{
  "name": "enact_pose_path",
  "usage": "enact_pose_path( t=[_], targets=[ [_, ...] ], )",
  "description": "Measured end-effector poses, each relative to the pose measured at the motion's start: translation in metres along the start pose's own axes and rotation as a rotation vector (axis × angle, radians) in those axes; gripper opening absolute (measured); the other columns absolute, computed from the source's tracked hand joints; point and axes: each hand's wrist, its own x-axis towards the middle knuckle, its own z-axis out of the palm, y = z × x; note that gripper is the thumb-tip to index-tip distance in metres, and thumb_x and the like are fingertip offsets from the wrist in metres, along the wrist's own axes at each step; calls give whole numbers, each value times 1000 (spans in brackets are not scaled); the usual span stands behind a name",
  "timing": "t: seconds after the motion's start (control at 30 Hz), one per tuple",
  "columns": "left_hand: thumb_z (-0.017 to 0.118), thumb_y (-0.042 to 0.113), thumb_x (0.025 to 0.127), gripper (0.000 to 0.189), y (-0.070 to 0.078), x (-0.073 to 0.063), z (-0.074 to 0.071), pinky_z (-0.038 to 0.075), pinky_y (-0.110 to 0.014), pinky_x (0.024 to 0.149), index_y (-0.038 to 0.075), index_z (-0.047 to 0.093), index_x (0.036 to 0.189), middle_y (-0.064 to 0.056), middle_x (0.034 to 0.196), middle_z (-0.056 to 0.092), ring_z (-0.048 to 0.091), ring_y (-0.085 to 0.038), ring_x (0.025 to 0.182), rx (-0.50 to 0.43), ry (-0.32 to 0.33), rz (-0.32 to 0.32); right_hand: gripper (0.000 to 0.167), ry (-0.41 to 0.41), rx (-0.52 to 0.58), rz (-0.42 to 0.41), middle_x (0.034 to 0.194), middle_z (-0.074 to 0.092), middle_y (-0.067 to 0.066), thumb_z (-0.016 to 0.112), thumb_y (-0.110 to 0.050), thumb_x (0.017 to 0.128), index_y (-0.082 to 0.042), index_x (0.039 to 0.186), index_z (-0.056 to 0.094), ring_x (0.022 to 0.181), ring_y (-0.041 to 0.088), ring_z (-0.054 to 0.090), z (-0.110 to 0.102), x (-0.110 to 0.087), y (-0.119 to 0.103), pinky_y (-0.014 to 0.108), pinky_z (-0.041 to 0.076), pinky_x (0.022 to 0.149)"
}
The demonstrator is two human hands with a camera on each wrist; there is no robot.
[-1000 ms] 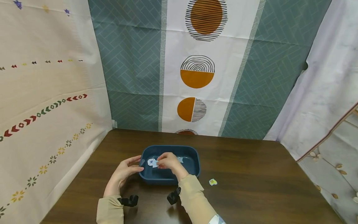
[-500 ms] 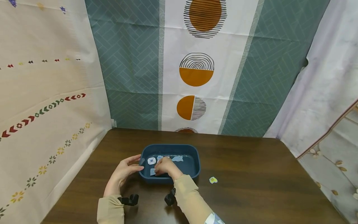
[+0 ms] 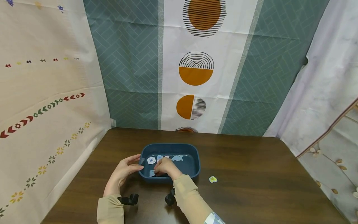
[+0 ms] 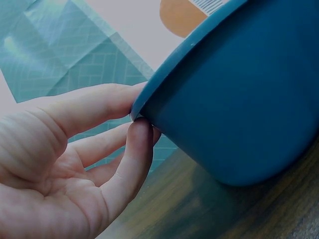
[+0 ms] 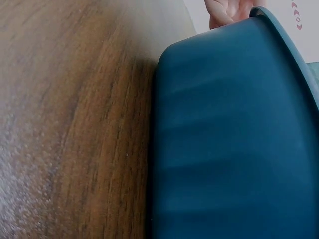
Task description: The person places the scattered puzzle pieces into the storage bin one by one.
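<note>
A dark-blue rectangular tub (image 3: 190, 166) with rounded corners stands on the table. My left hand (image 3: 127, 168) grips its left rim; the left wrist view shows thumb and fingers pinching the edge. Inside the tub, my right hand (image 3: 166, 166) has its fingers curled at the edge of a flat light-blue piece (image 3: 152, 173), like a sticker or paper cut-out. Beyond it on the tub floor lie a white piece with a blue star (image 3: 151, 160), a wider light-blue piece (image 3: 177, 158) and others partly hidden by the right hand. The right wrist view shows only the tub's outer wall (image 5: 234, 134).
A small yellow-and-white cut-out (image 3: 213, 179) lies on the brown wooden table (image 3: 251, 174), right of the tub. Patterned cloths hang behind the table and at both sides. Both wrists carry black camera mounts (image 3: 130, 199).
My right hand has brought the light-blue piece down and nearer to the tub's front left, uncovering the star piece and more pieces behind. The left hand has stayed on the rim.
</note>
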Motion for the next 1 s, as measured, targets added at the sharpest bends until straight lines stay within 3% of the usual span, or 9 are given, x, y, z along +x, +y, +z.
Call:
enact_pose_path(
  t=[0.27,0.53,0.9,1.0],
  targets=[
    [70,1,85,68,2,-1,1,53,-24,89,-8,38,145,-33,143,43,66,-10,95,-6,2,5,8,4,-25,-6,78,71,7,75,-2,79,1,87,76,70,19,72,-2,-1,0,29,58,74],
    [70,1,85,68,1,-1,1,53,-22,86,-8,38,145,-33,143,43,66,-19,104,-15,2,12,15,12,-39,-18,85,69,6,76,-6,79,1,92,76,73,18,71,-9,-4,1,31,58,76],
    [69,3,86,67,-3,1,1,52,-33,96,-7,39,145,-32,143,43,64,-25,111,8,7,20,24,-11,85,-19,90,65,10,74,-7,82,4,104,68,76,27,72,-26,-16,-5,34,60,71],
    [69,3,86,67,-2,1,1,52,-32,95,-7,39,145,-32,143,43,65,-21,107,10,8,22,30,-8,98,-23,91,64,11,74,-7,83,5,110,65,78,27,72,-31,-20,-7,36,60,72]
  ],
)
